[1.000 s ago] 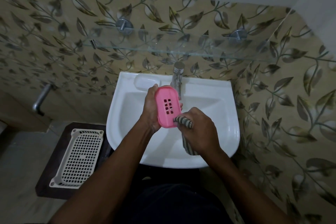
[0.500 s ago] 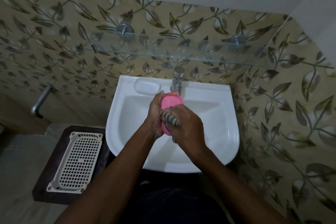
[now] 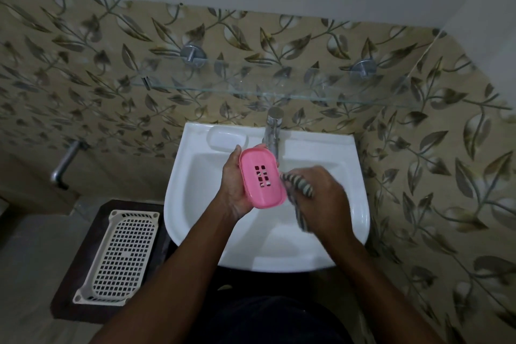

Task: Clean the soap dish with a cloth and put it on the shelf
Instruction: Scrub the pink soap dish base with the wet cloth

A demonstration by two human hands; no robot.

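We see the left hand (image 3: 234,184) wrapped round the pink soap dish (image 3: 262,179), holding it tilted over the white washbasin (image 3: 349,204), just in front of the tap (image 3: 272,131), slotted face toward us. The right hand (image 3: 326,198) is clenched on a bunched striped cloth (image 3: 298,187) that meets the dish's right edge. That hand is blurred, so we cannot tell how each finger lies.

We judge the main risk to be a slip. The dish is smooth plastic, and a hard push on its right edge could lever it out of the left hand and into the bowl. Its far end sits close to the tap, so a long stroke could knock it there. The cloth's tail hangs toward the bowl and may drag.

The glass shelf (image 3: 279,92) lies above and beyond the tap, its front edge faint against the leaf-patterned tiles. We think the dish must rise past the tap top and come over that edge, not into it. The span between the two metal brackets (image 3: 192,54) offers width. The right wall crowds the basin; the left side is more open.
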